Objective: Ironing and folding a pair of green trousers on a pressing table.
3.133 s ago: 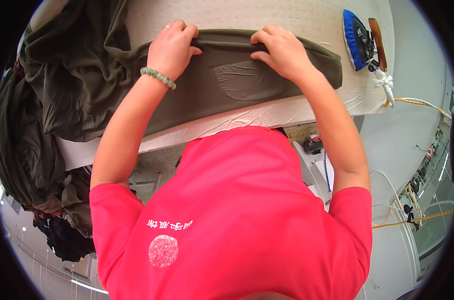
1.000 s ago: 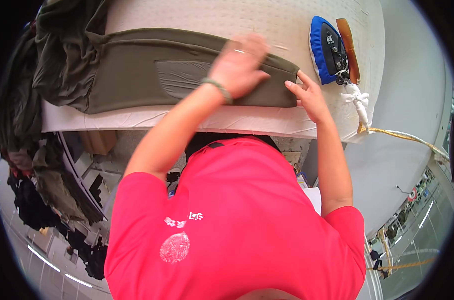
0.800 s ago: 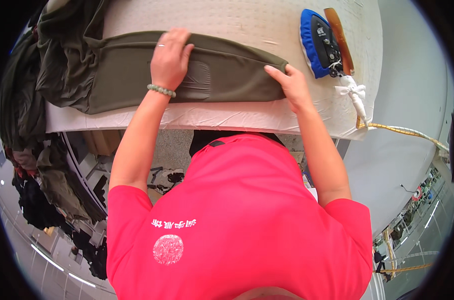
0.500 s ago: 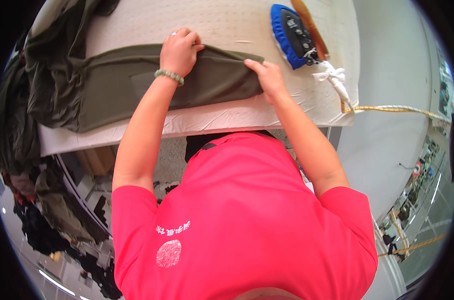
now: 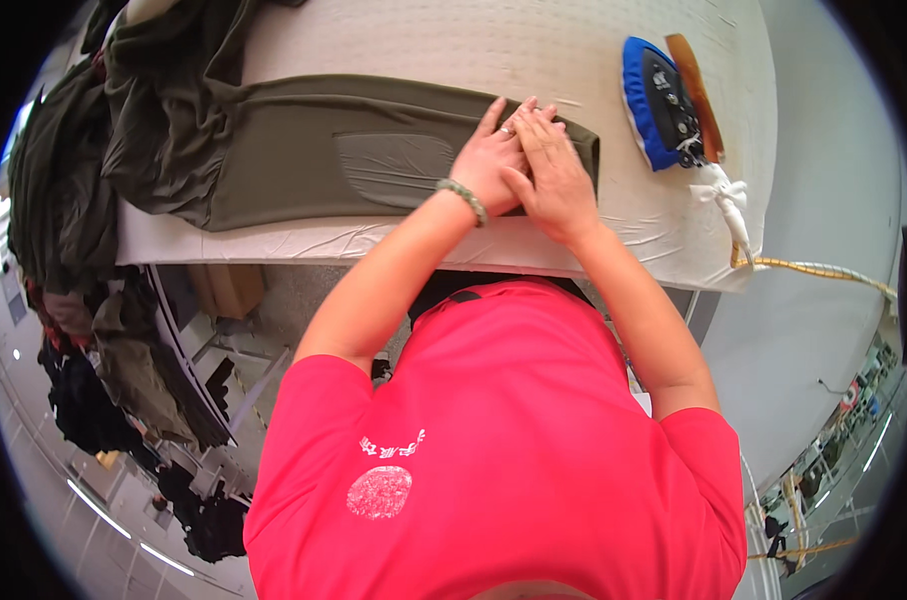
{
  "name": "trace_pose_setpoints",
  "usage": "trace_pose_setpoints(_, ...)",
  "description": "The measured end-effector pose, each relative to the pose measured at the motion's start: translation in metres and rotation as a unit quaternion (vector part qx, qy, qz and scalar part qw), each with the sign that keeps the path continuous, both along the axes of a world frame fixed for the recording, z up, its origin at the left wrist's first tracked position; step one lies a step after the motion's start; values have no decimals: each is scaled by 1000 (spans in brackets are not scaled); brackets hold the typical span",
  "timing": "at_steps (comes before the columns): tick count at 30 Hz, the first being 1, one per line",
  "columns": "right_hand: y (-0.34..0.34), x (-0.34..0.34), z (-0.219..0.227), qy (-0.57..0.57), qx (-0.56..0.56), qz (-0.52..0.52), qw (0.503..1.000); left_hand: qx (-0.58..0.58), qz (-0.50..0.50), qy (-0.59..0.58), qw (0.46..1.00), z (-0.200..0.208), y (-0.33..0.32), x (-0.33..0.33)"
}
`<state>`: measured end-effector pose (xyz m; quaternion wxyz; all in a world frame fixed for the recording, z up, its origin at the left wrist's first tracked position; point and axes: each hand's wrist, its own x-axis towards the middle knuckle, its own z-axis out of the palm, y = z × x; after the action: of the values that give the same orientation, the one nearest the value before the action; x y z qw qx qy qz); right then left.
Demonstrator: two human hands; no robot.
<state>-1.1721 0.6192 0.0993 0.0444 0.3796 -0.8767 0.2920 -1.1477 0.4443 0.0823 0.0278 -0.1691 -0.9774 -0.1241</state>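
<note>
A dark olive garment (image 5: 284,155) lies on the cream padded table, its long tapering part, like a trouser leg, stretched out flat to the right. A panel with fine wrinkles (image 5: 394,165) shows in the middle of it. My left hand (image 5: 489,165), with a ring and a green bead bracelet, rests open on the cloth close to the right end. Overlapping it, my right hand (image 5: 556,190) lies with fingers stretched out, partly hiding the left fingers. The end of the cloth (image 5: 592,150) shows just past my right fingertips.
An iron (image 5: 664,105) with a blue edge and brown handle stands at the table's right. White cloth (image 5: 722,190) is knotted around its cord, which runs off over the table edge. Bunched dark olive cloth (image 5: 59,200) hangs off the left side. A cardboard box (image 5: 232,290) is below.
My left hand has let go of the cloth's upper edge and moved right. My right hand has released the end corner. Both now lie flat, overlapping, and the wrinkled panel is uncovered.
</note>
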Motion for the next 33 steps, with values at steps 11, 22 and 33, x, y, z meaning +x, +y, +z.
trace_pose_setpoints(11,0,5,-9,-26,153,-16,988,-69,302,84,947,-25,-217,52)
trace_pose_setpoints(22,-138,-16,1,-35,-66,60,995,152,173,82,970,25,-207,-4)
trace_pose_setpoints(33,-171,44,-2,-43,97,86,991,168,87,61,980,-14,-203,-29)
